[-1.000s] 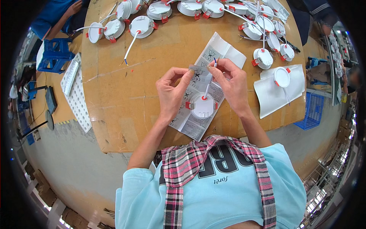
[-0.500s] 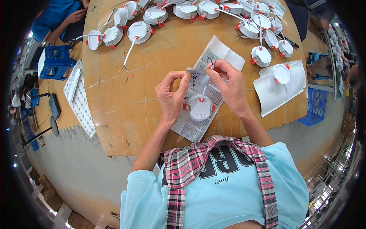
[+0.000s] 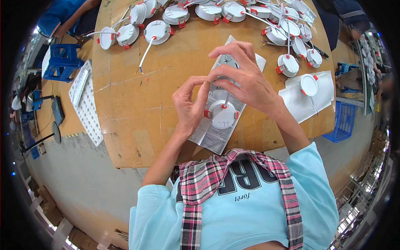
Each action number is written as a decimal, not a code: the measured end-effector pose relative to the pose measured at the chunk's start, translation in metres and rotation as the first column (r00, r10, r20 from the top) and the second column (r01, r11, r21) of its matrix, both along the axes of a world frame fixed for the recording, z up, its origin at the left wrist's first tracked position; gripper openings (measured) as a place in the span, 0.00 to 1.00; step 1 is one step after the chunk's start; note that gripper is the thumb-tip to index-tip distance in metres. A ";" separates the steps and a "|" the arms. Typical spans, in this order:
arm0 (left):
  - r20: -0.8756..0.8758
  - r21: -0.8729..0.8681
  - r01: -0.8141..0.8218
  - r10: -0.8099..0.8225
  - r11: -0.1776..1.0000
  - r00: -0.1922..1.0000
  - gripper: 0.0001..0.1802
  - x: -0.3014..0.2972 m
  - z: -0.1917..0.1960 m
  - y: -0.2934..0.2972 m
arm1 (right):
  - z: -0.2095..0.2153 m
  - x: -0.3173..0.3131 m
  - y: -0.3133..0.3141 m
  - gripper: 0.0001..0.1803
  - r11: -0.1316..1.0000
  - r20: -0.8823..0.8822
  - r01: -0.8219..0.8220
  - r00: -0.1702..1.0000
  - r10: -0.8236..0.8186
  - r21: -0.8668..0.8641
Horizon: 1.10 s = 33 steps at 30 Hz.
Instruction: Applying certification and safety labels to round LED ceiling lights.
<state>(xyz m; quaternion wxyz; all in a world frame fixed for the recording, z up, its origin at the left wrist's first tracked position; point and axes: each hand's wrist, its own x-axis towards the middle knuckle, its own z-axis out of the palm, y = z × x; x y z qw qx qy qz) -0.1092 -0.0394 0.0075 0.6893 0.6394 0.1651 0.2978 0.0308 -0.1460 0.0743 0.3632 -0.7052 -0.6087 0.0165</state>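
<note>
A round white downlight point(image 3: 222, 115) with red-tipped spring clips lies back side up on a printed instruction sheet point(image 3: 212, 141) in front of me. Its white cable point(image 3: 227, 99) rises toward my hands. Thumb and forefinger of my left hand point(image 3: 191, 102) pinch the left edge of a small greyish label point(image 3: 226, 78). My right hand point(image 3: 250, 81) arches over it, thumb and forefinger closed on the label close to my left fingertips, its other fingers raised. Most of the label and the cable's end are hidden by my right hand.
More white downlights point(image 3: 176, 16) with cables line the table's far side. One downlight point(image 3: 309, 85) rests on a white sheet point(image 3: 289, 99) at right. Left of the table are a perforated white board point(image 3: 90, 121) and a blue stool point(image 3: 63, 62). A blue crate point(image 3: 342, 121) stands right. People sit opposite.
My right hand has turned over and moved left, from the cable's end to the label beside my left fingertips. My left hand keeps its pinch, almost in place.
</note>
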 end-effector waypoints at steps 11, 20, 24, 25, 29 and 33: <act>-0.023 -0.053 0.073 -0.075 0.996 0.997 0.08 -0.004 0.010 0.005 | 0.001 0.008 0.003 0.10 0.994 0.025 -0.107 0.994 0.108 -0.028; -0.017 -0.109 0.093 -0.096 0.990 0.995 0.09 -0.002 0.008 0.004 | 0.003 0.011 0.004 0.08 0.993 0.079 -0.111 0.990 0.114 -0.040; -0.046 -0.324 0.124 -0.146 0.938 0.988 0.08 -0.001 0.004 0.005 | 0.000 0.008 0.001 0.09 0.992 0.102 -0.123 0.987 0.123 -0.007; -0.045 -0.326 0.119 -0.141 0.938 0.989 0.08 0.000 0.005 0.005 | 0.000 0.008 -0.001 0.09 0.992 0.093 -0.126 0.988 0.125 0.000; -0.024 -0.374 0.175 -0.198 0.911 0.980 0.08 0.003 0.006 0.007 | -0.001 0.007 -0.003 0.11 0.989 0.060 -0.151 0.987 0.150 0.008; 0.084 -0.536 0.198 -0.181 0.821 0.980 0.12 0.006 0.002 0.014 | 0.000 0.007 -0.004 0.11 0.984 0.057 -0.176 0.983 0.175 0.019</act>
